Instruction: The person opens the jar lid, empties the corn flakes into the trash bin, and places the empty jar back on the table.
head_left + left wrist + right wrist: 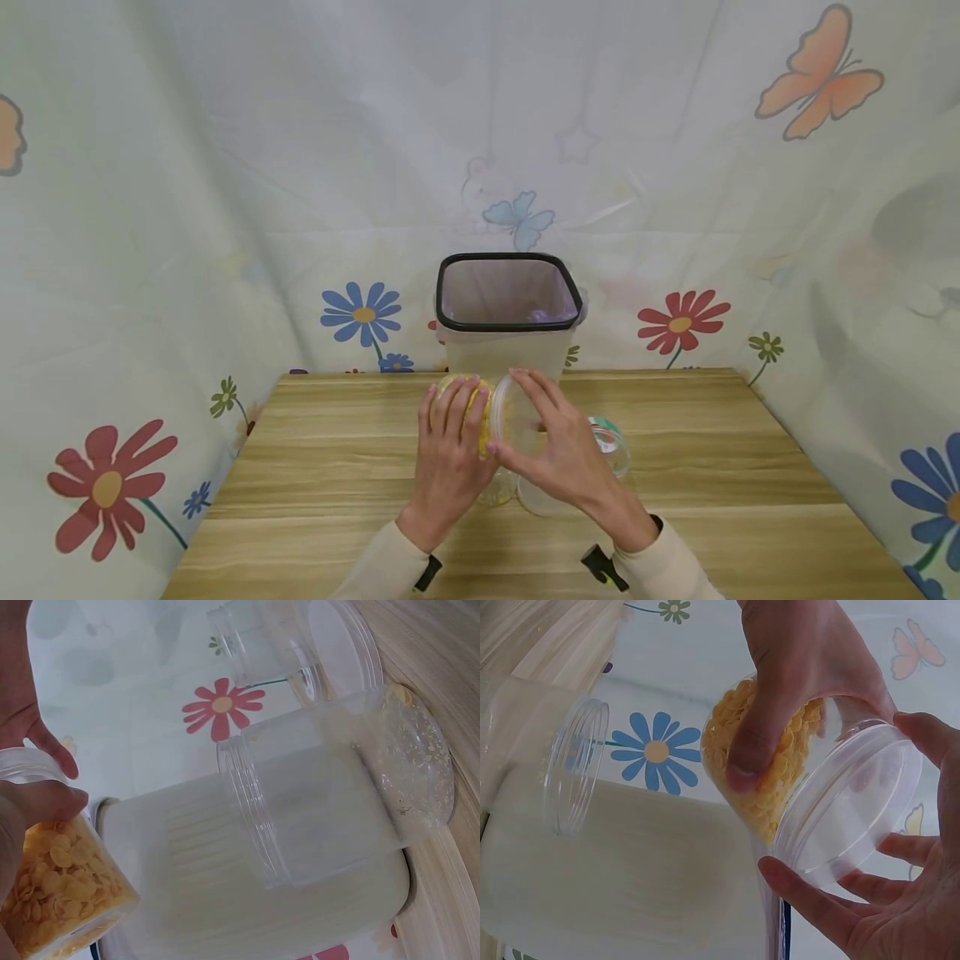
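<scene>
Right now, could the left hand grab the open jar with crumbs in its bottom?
Probably not: the left hand grips the cornflake jar. If freed, likely yes; the open jar stands close by, uncapped.

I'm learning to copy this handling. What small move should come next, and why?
Probably turn the lid with the right hand while the left hand steadies the jar of yellow flakes: the right hand already spans the lid's edge, and the lid appears to cover the jar's mouth.

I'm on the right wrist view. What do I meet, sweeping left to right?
Clear jar → blue flower → flake jar → lid.
</scene>
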A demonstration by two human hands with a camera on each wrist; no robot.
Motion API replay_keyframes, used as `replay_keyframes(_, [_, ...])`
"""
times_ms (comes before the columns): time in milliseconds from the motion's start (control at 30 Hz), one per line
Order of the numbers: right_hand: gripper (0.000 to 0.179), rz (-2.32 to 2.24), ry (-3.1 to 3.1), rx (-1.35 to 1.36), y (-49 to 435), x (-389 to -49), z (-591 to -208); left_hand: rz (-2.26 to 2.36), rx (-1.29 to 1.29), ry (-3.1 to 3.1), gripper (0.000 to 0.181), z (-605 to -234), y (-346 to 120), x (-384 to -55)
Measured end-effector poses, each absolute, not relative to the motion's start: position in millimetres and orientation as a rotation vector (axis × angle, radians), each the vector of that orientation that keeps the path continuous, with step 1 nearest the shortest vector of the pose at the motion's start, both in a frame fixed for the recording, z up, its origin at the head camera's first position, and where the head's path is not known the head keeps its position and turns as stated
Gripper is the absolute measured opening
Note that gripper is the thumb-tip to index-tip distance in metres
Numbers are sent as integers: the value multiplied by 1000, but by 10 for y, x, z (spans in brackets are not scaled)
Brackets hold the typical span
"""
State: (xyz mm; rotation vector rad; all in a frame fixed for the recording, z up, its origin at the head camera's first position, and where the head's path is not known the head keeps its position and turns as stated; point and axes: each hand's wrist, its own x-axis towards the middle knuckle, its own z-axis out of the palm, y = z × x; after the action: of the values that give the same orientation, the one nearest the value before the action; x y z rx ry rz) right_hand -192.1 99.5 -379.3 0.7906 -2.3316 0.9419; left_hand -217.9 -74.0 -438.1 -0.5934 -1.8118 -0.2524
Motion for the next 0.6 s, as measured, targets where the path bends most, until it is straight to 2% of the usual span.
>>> replay_keyframes(600, [83,784,-2206,941,1079,-1978,-3825,-286,-620,-1810,101,-4383,-750,-2186])
